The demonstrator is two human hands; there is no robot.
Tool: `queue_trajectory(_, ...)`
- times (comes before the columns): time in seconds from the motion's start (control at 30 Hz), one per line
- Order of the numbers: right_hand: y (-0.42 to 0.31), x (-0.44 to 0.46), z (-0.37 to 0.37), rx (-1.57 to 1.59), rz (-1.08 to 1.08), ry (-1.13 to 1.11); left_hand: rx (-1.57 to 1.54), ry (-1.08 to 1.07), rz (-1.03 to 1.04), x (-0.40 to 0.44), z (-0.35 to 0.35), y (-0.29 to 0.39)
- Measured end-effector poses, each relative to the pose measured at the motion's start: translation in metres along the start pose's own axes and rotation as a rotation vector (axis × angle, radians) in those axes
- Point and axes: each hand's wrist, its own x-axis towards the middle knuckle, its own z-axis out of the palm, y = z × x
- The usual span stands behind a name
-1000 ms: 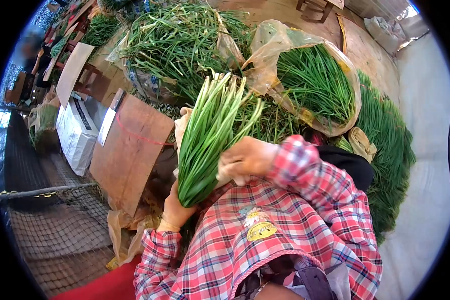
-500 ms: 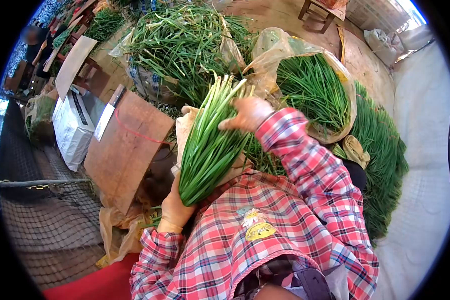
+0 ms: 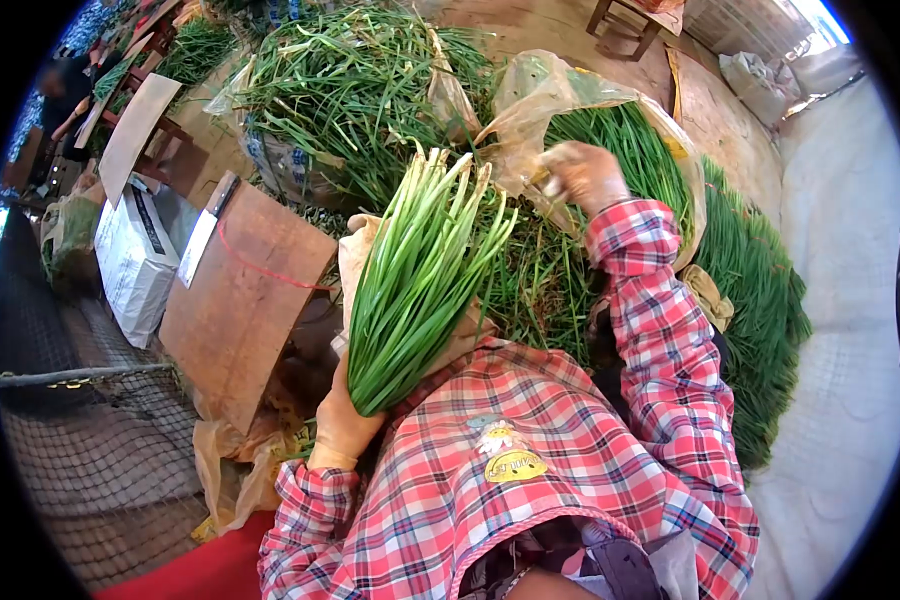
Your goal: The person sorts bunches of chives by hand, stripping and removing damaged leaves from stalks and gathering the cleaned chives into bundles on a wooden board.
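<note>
Gripping bunch of greens [image 3: 420,290] low at leafy end with left hand [image 3: 345,428], pale ends pointing away from body. Right hand [image 3: 587,180] apart from bunch, fingers curled, in front of open plastic bag [image 3: 525,95]; can't tell if pinching anything. Wearing red plaid smock [image 3: 570,430]. At left, see knife [image 3: 198,240] on wooden board [image 3: 255,290], near white box [image 3: 135,265]. Beyond bunch, see loose heap of greens [image 3: 360,85].

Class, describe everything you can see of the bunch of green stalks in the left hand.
The bunch is many long, slender, glossy leaves, fresh-looking, dark green at the near end, fading to whitish stem ends, some browned. No tie shows; the pale ends fan unevenly. It slants in front of the plaid clothing, its leafy end in the grip of the left hand.
</note>
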Motion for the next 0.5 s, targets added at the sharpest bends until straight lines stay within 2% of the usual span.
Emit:
queue_trajectory(0.07,-0.020,-0.022,0.031,-0.120,-0.109,-0.288,0.011,-0.005,0.012,0.002,0.000,0.002)
queue_trajectory(0.13,-0.017,-0.018,0.062,-0.858,-0.310,-0.405,0.028,-0.004,0.018,0.002,0.000,0.005)
queue_trajectory(0.23,-0.009,-0.026,0.086,-1.203,-0.342,-0.489,0.063,0.015,0.010,0.000,0.000,0.008)
queue_trajectory(0.27,-0.004,-0.023,0.089,-1.234,-0.309,-0.450,0.065,0.015,0.007,-0.001,0.000,0.009)
queue_trajectory(0.33,-0.005,-0.004,0.073,-1.229,0.044,-0.261,0.083,-0.007,-0.032,-0.001,-0.001,0.009)
queue_trajectory(0.4,0.016,0.015,0.022,-1.079,-0.175,0.029,0.063,-0.006,-0.026,-0.001,-0.001,0.007)
queue_trajectory(0.47,0.019,0.019,-0.007,-1.328,-0.066,-0.145,0.054,-0.001,-0.019,-0.001,-0.002,0.004)
queue_trajectory(0.5,0.015,0.010,-0.005,-1.287,-0.081,-0.058,0.050,-0.005,-0.015,0.000,-0.001,0.003)
